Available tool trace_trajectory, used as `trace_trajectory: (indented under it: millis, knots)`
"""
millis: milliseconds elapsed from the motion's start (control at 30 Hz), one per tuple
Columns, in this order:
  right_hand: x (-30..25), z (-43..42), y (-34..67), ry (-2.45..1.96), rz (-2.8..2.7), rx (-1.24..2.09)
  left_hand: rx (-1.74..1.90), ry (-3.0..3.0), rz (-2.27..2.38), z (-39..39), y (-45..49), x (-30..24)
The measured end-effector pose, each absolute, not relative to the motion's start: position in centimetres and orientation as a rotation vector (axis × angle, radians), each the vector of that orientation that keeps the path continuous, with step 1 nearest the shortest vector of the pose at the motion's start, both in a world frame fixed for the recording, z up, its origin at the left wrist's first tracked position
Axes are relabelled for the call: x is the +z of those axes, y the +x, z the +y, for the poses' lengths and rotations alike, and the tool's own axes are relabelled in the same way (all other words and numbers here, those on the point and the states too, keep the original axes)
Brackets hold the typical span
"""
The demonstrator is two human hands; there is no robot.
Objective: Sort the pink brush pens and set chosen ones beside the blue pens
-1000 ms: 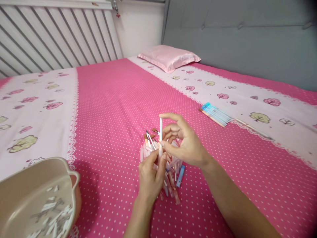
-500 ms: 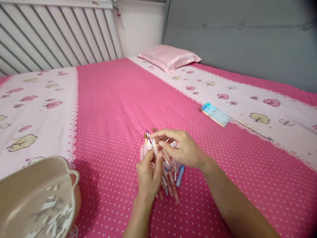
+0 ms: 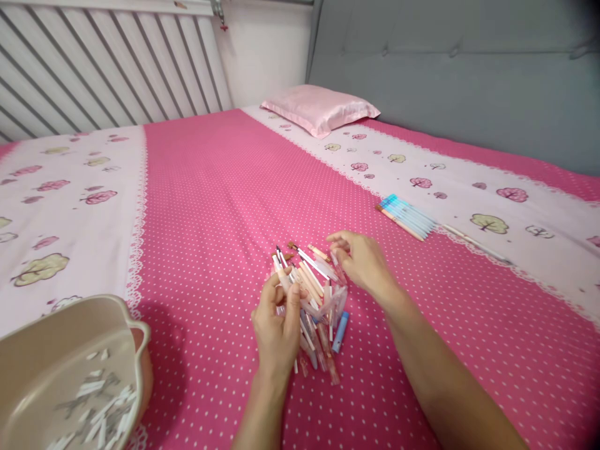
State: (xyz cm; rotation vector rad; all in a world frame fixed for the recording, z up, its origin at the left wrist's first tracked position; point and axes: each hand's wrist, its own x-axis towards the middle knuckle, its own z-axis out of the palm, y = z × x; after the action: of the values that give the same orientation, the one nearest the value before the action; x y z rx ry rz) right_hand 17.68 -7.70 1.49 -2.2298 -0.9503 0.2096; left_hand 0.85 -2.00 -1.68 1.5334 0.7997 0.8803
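A loose pile of thin pens and clear caps [image 3: 316, 294], pink, white and one blue, lies on the pink dotted bedsheet [image 3: 210, 206] in front of me. My left hand [image 3: 276, 322] sits at the pile's left side with its fingers pinched round a pale pen. My right hand [image 3: 363, 262] rests at the pile's far right edge, its curled fingertips touching a pen there. What those fingertips grip is hard to make out.
A beige plastic basin [image 3: 70, 369] with several small white pieces stands at the near left. A row of blue and orange pens [image 3: 407, 217] lies to the right on the pale band. A pink pillow [image 3: 319, 107] and grey headboard [image 3: 450, 75] are at the back.
A second ago my right hand held a white pen upright above the pile. That hand has since dropped to the pile's right edge, and the left hand has lowered slightly.
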Motion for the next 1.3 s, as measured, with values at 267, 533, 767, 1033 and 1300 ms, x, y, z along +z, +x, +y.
trace_trajectory:
  millis: [267, 533, 767, 1033, 1300]
  knots:
    - [-0.8, -6.7, 17.5, -2.357, -1.135, 0.252, 0.913, 1.562, 0.801, -2.0, 0.6, -1.5]
    - [-1.6, -6.4, 17.3, -2.393, -1.214, 0.295, 0.898, 1.535, 0.789, -1.9, 0.7, -1.7]
    - [-0.4, -6.6, 17.8, -2.008, -1.122, 0.104, 0.888, 1.579, 0.79, -1.8, 0.6, -2.0]
    - [1.6, -6.9, 17.2, -1.535, -1.016, 0.257, 0.855, 1.64, 0.776, -1.7, 0.6, -2.1]
    - [2.8, -7.3, 16.5, -1.17, -0.896, 0.555, 0.772, 1.777, 0.701, -1.8, 0.6, -2.1]
